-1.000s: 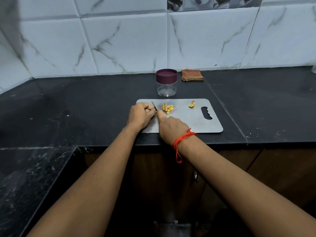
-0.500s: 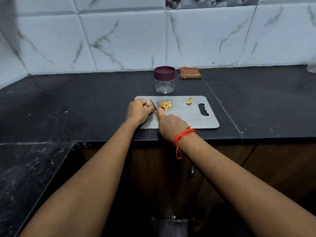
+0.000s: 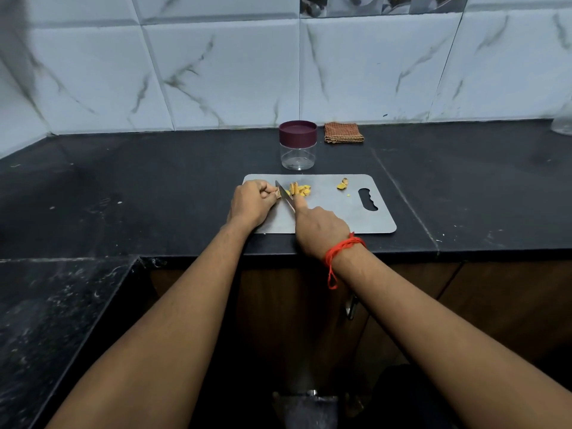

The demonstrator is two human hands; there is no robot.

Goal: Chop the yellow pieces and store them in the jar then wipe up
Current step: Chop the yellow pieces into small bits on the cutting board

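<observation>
Marbled white wall tiles (image 3: 216,72) — black countertop (image 3: 139,181).

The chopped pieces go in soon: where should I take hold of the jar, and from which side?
Probably the clear body below the maroon lid, from the left: the jar stands upright, with the cloth to its right and the board in front.

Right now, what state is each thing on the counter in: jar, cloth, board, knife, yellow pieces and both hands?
Jar: upright, lid on, empty.
Cloth: folded, untouched.
Cutting board: lying flat.
Yellow pieces: chopped, piled on the board.
Knife: held by the right grip, blade beside the pile.
Left grip: pinching an uncut piece.
</observation>
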